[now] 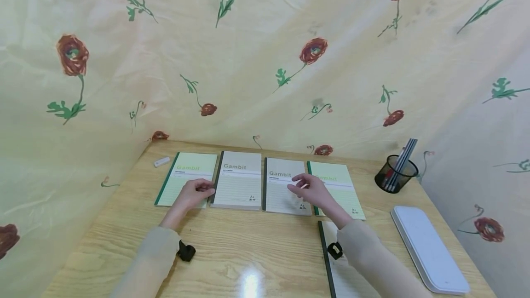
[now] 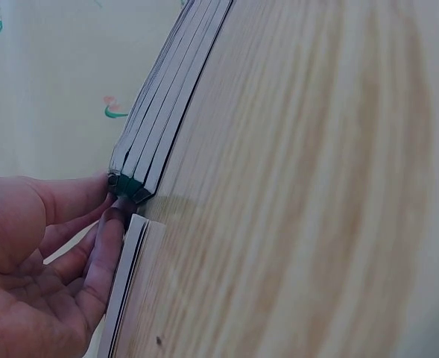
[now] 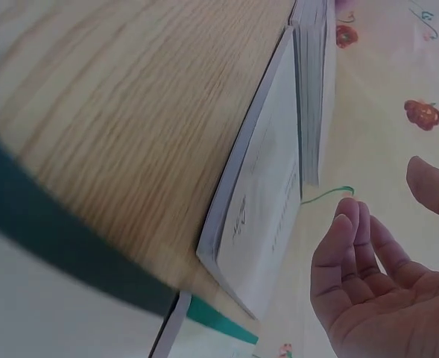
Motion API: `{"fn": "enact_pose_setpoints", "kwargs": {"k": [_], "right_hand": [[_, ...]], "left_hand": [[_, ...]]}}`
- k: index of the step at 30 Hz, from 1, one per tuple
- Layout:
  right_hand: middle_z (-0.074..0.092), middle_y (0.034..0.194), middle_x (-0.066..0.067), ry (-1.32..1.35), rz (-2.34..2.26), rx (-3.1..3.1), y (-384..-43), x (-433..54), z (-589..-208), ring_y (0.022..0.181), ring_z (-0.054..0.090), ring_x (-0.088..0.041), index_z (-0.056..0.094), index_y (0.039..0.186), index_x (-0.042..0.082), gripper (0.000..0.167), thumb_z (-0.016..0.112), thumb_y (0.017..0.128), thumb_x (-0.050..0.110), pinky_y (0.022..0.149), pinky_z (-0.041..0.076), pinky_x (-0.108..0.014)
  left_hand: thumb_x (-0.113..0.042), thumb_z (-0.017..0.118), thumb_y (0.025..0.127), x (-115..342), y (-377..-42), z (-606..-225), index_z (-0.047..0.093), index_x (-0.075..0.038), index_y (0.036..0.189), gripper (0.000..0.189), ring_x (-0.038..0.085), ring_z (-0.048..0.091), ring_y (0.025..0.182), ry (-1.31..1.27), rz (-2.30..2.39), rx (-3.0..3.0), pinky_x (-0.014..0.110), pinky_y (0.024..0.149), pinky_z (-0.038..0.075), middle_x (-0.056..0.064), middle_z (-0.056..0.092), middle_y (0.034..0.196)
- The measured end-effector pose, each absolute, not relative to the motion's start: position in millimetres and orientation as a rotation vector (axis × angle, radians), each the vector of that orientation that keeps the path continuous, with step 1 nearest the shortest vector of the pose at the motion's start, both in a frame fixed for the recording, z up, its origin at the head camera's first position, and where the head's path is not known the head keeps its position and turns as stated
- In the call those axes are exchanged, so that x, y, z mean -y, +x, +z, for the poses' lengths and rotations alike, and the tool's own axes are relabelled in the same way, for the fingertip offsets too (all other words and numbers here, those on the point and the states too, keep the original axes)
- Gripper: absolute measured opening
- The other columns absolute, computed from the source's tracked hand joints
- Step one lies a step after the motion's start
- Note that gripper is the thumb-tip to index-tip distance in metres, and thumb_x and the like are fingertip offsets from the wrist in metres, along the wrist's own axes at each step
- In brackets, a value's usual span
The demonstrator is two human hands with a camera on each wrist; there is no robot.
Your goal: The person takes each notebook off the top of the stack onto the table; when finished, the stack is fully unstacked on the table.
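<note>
At the spine of a stack of grey-white notebooks (image 1: 238,185), second from the left, my left hand (image 1: 194,193) is bent with its fingertips touching the edge. The left wrist view shows the thumb and fingers of this left hand (image 2: 62,253) at the corner of several stacked notebooks (image 2: 171,97). My right hand (image 1: 312,190) hovers, fingers loosely curved and holding nothing, over a black-spined notebook (image 1: 283,200). Seen from the right wrist, the right hand (image 3: 387,283) is beside that notebook (image 3: 264,194), apart from it.
Pale green notebooks lie at the row's left (image 1: 169,187) and right (image 1: 341,192) ends. Another black-spined notebook (image 1: 343,275) lies under the right forearm. At the right stand a mesh pen cup (image 1: 389,180) and a white case (image 1: 430,247). A small white eraser-like block (image 1: 162,162) lies back left.
</note>
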State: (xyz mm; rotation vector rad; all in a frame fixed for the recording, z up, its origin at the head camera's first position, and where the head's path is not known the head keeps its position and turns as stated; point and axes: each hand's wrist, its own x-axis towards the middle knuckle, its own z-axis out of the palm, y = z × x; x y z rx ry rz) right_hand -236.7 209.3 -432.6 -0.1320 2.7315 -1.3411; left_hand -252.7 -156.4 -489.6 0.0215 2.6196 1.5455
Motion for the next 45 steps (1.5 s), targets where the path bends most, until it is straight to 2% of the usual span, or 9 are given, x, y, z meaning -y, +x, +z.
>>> {"fn": "enact_pose_setpoints", "kwargs": {"k": [3, 14, 31, 39, 45], "right_hand": [[0.065, 0.094, -0.012, -0.121, -1.355, -2.731, -243, -201, -435, 0.079, 0.066, -0.031, 0.062, 0.121, -0.003, 0.041, 0.071, 0.094, 0.027, 0.066, 0.054, -0.035], [0.063, 0.095, -0.009, -0.063, -1.396, -2.68, -264, -172, -453, 0.072, 0.063, -0.018, 0.064, 0.121, 0.002, 0.042, 0.073, 0.092, 0.031, 0.063, 0.052, -0.03], [0.061, 0.089, -0.007, -0.014, -1.379, -2.723, -281, -125, -470, 0.066, 0.059, -0.015, 0.063, 0.115, 0.0, 0.039, 0.075, 0.091, 0.028, 0.058, 0.048, -0.025], [0.062, 0.09, -0.007, -0.051, -1.327, -2.803, -286, -115, -475, 0.075, 0.056, -0.017, 0.062, 0.116, -0.003, 0.042, 0.074, 0.091, 0.029, 0.064, 0.045, -0.027], [0.063, 0.089, -0.008, -0.056, -1.362, -2.788, -287, -111, -475, 0.073, 0.057, -0.017, 0.062, 0.114, -0.004, 0.043, 0.076, 0.09, 0.029, 0.063, 0.046, -0.027]], "left_hand": [[-0.009, 0.068, 0.095, 157, -253, -490, 0.068, 0.002, 0.119, 0.027, 0.027, 0.06, 0.098, 0.032, 1.545, -2.623, 0.042, 0.087, 0.047, 0.014, 0.068, 0.108], [-0.007, 0.068, 0.095, 157, -252, -490, 0.067, 0.004, 0.119, 0.027, 0.026, 0.06, 0.097, 0.037, 1.552, -2.62, 0.042, 0.087, 0.047, 0.014, 0.068, 0.107], [-0.01, 0.068, 0.095, 158, -254, -492, 0.068, 0.002, 0.121, 0.028, 0.026, 0.06, 0.098, 0.032, 1.541, -2.621, 0.041, 0.088, 0.047, 0.013, 0.068, 0.108], [-0.01, 0.068, 0.095, 158, -255, -492, 0.068, 0.001, 0.121, 0.028, 0.025, 0.06, 0.098, 0.034, 1.543, -2.618, 0.041, 0.087, 0.047, 0.013, 0.068, 0.108], [-0.008, 0.069, 0.094, 159, -255, -495, 0.069, 0.003, 0.117, 0.025, 0.025, 0.061, 0.094, 0.058, 1.584, -2.612, 0.038, 0.083, 0.048, 0.013, 0.069, 0.104]]}}
